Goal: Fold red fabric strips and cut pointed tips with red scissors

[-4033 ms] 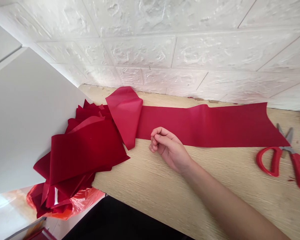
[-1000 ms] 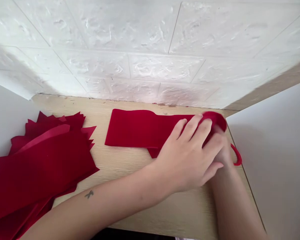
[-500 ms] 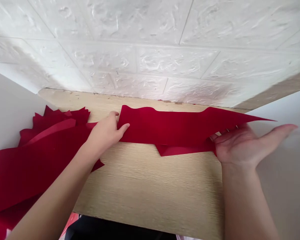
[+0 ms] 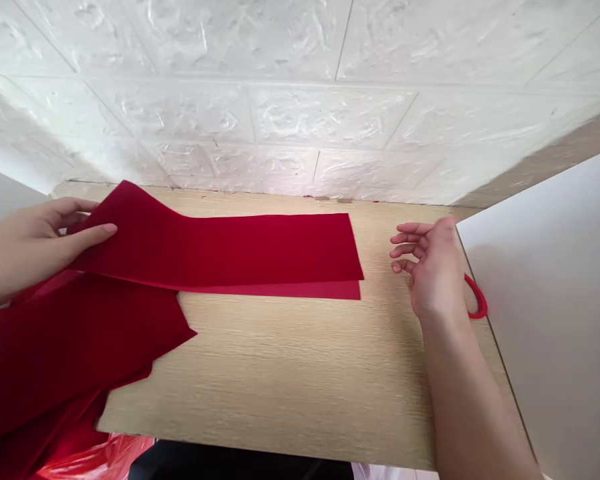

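A folded strip of red paper (image 4: 240,250) lies across the wooden desk (image 4: 290,373). My left hand (image 4: 27,243) grips its left end, thumb on top, lifting that end over a pile of red sheets (image 4: 65,347). My right hand (image 4: 430,267) hovers just right of the strip's free end, fingers loosely apart, holding nothing. A red scissor handle (image 4: 477,300) shows behind my right wrist.
A white textured brick wall (image 4: 300,100) runs along the back of the desk. A white panel (image 4: 555,300) stands at the right edge. A red plastic bag (image 4: 100,460) hangs below the desk's left front corner.
The folded strip has been drawn to the left by my left hand. My right hand has let go of its right end and now hovers empty beside it.
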The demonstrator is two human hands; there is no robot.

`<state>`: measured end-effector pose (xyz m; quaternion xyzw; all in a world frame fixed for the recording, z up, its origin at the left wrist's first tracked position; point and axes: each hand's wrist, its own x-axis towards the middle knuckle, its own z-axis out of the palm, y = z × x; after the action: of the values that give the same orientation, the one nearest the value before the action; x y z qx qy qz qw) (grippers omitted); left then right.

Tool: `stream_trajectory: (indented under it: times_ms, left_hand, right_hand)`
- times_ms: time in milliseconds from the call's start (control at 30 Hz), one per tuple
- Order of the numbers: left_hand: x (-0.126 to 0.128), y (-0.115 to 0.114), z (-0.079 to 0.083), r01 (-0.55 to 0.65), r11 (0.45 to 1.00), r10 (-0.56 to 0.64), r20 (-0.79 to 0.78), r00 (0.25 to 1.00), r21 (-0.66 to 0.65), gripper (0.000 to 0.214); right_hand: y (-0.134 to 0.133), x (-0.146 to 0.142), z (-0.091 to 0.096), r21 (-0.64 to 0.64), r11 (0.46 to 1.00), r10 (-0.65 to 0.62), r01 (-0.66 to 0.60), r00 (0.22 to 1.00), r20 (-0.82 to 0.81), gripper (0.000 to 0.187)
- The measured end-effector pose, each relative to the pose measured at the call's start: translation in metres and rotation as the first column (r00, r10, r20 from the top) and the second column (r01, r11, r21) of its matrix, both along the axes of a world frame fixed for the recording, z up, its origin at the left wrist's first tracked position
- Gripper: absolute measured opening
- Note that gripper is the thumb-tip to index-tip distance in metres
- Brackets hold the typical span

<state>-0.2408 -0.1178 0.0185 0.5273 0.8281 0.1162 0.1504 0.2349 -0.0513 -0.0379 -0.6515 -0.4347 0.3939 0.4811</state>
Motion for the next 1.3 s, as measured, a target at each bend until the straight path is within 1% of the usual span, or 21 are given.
stream_trajectory:
  times_ms: [33, 67, 100, 133, 167, 233, 267, 333, 367, 400, 467, 500, 567, 633, 733, 800, 900, 967, 1033, 1133, 1300]
  left_hand:
    - [0.004, 0.001, -0.001, -0.061, 0.997, 0.061, -0.006, 0.998, -0.050, 0.071]
    - [0.012, 0.002, -0.001, -0.094, 0.994, 0.090, -0.061, 0.994, -0.064, 0.073]
    - [0.022, 0.003, -0.001, -0.091, 0.995, 0.084, -0.170, 0.982, -0.035, 0.074]
    - [0.034, 0.005, 0.000, 0.013, 1.000, -0.015, -0.284, 0.959, -0.011, 0.072]
    - [0.048, 0.007, 0.000, 0.124, 0.991, -0.093, -0.397, 0.913, 0.054, 0.069]
    - [0.078, 0.011, -0.001, 0.344, 0.939, -0.289, -0.498, 0.817, 0.019, 0.061]
    - [0.095, 0.014, -0.004, 0.468, 0.883, -0.425, -0.486, 0.764, -0.037, 0.056]
    - [0.131, 0.019, -0.013, 0.700, 0.713, -0.653, -0.402, 0.642, -0.040, 0.049]
    - [0.149, 0.023, -0.019, 0.780, 0.624, -0.737, -0.356, 0.574, -0.034, 0.046]
    - [0.167, 0.026, -0.025, 0.838, 0.545, -0.798, -0.322, 0.509, -0.028, 0.043]
    - [0.200, 0.034, -0.039, 0.908, 0.418, -0.870, -0.281, 0.404, 0.011, 0.039]
    - [0.213, 0.038, -0.045, 0.926, 0.377, -0.886, -0.280, 0.370, 0.031, 0.037]
    - [0.233, 0.045, -0.057, 0.948, 0.308, -0.907, -0.278, 0.317, 0.075, 0.036]
    - [0.243, 0.049, -0.065, 0.956, 0.266, -0.918, -0.270, 0.290, 0.122, 0.031]
    - [0.246, 0.050, -0.075, 0.952, 0.238, -0.914, -0.288, 0.287, 0.193, 0.024]
    - [0.245, 0.048, -0.080, 0.942, 0.224, -0.895, -0.329, 0.301, 0.251, 0.022]
    - [0.243, 0.046, -0.087, 0.911, 0.195, -0.873, -0.360, 0.330, 0.362, 0.018]
    - [0.242, 0.045, -0.090, 0.890, 0.176, -0.871, -0.354, 0.340, 0.421, 0.014]
    - [0.241, 0.046, -0.091, 0.878, 0.162, -0.875, -0.346, 0.338, 0.450, 0.010]
    - [0.240, 0.046, -0.088, 0.875, 0.128, -0.877, -0.359, 0.319, 0.466, 0.009]
    - [0.244, 0.042, -0.082, 0.900, 0.043, -0.864, -0.437, 0.251, 0.433, 0.015]
  right_hand:
    - [-0.002, -0.003, -0.001, 0.022, 1.000, 0.017, -0.019, 0.996, 0.089, 0.056]
    - [-0.003, -0.005, -0.003, 0.041, 0.997, 0.050, -0.059, 0.981, 0.190, 0.050]
    - [-0.005, -0.006, -0.005, 0.049, 0.993, 0.091, -0.110, 0.952, 0.291, 0.044]
    - [-0.006, -0.008, -0.007, 0.045, 0.986, 0.133, -0.162, 0.915, 0.381, 0.038]
    - [-0.007, -0.009, -0.009, 0.030, 0.978, 0.171, -0.206, 0.877, 0.450, 0.034]
    - [-0.007, -0.010, -0.014, -0.008, 0.961, 0.239, -0.276, 0.815, 0.528, 0.029]
    - [-0.007, -0.010, -0.015, -0.025, 0.950, 0.272, -0.310, 0.788, 0.552, 0.027]
    - [-0.007, -0.010, -0.017, -0.048, 0.922, 0.333, -0.385, 0.722, 0.606, 0.025]
    - [-0.006, -0.009, -0.017, -0.058, 0.902, 0.363, -0.428, 0.678, 0.639, 0.024]
    - [-0.006, -0.009, -0.016, -0.068, 0.879, 0.391, -0.472, 0.631, 0.670, 0.024]
    - [-0.005, -0.008, -0.015, -0.090, 0.838, 0.434, -0.538, 0.559, 0.707, 0.025]
    - [-0.005, -0.008, -0.014, -0.098, 0.827, 0.447, -0.554, 0.542, 0.712, 0.025]
    - [-0.004, -0.008, -0.014, -0.106, 0.831, 0.446, -0.546, 0.540, 0.714, 0.023]
    - [-0.005, -0.006, -0.017, -0.095, 0.845, 0.425, -0.526, 0.552, 0.718, 0.020]
    - [-0.009, 0.001, -0.023, -0.025, 0.823, 0.430, -0.568, 0.593, 0.681, 0.021]
    - [-0.012, 0.006, -0.026, 0.041, 0.813, 0.442, -0.581, 0.661, 0.607, 0.025]
    - [-0.014, 0.011, -0.027, 0.099, 0.849, 0.408, -0.518, 0.764, 0.500, 0.031]
    - [-0.012, 0.012, -0.026, 0.120, 0.860, 0.392, -0.496, 0.793, 0.466, 0.035]
    - [-0.011, 0.013, -0.026, 0.131, 0.857, 0.398, -0.498, 0.802, 0.446, 0.037]
    - [-0.010, 0.014, -0.025, 0.108, 0.846, 0.426, -0.522, 0.785, 0.450, 0.036]
    - [-0.012, 0.017, -0.025, 0.114, 0.815, 0.448, -0.568, 0.743, 0.498, 0.030]
